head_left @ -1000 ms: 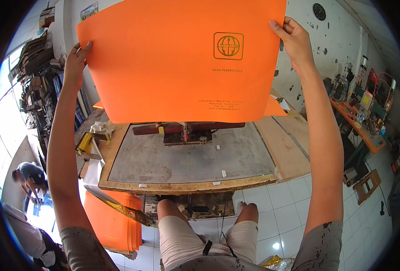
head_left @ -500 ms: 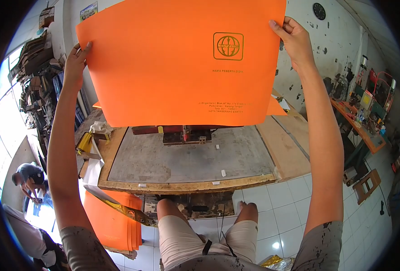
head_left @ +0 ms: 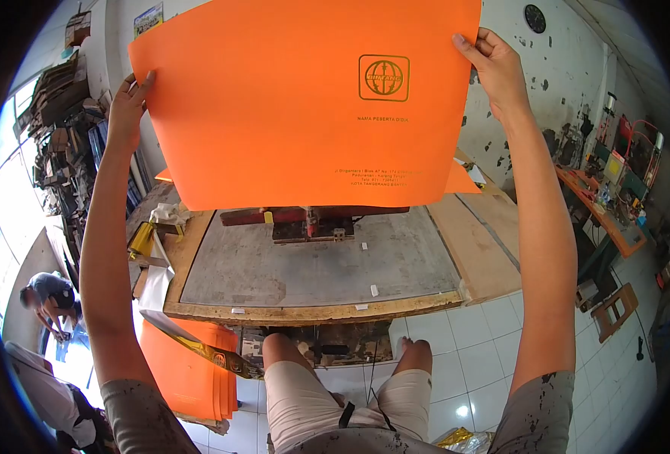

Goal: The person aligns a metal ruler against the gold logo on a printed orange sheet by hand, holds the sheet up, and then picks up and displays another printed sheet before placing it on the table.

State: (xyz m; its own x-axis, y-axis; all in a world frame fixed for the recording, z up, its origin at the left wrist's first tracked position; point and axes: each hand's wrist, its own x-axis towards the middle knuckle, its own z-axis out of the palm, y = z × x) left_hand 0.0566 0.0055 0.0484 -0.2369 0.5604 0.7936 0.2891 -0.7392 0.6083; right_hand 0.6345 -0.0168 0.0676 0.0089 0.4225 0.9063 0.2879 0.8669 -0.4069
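A large orange sheet (head_left: 274, 113) is held up before me, stretched between both hands. Gold print marks its right half: a framed globe emblem, with lines of text below. My left hand (head_left: 129, 106) pinches the left edge, thumb on the near face. At the upper right edge, my right hand (head_left: 494, 68) grips the sheet the same way. Below the sheet lies a grey metal plate (head_left: 312, 265) in a wooden frame. Part of a press head (head_left: 312, 225) shows over the plate; the sheet hides the rest of it.
Orange sheets (head_left: 187, 371) are stacked low at left, beside a hanging strip of gold foil (head_left: 206, 349). A gold foil roll (head_left: 144, 240) sits left of the plate. Another person (head_left: 51, 299) crouches at far left. A cluttered workbench (head_left: 600, 204) stands at right.
The orange sheet has shifted very slightly right and its lower edge has risen a little, showing more of the press. Both hands keep their hold.
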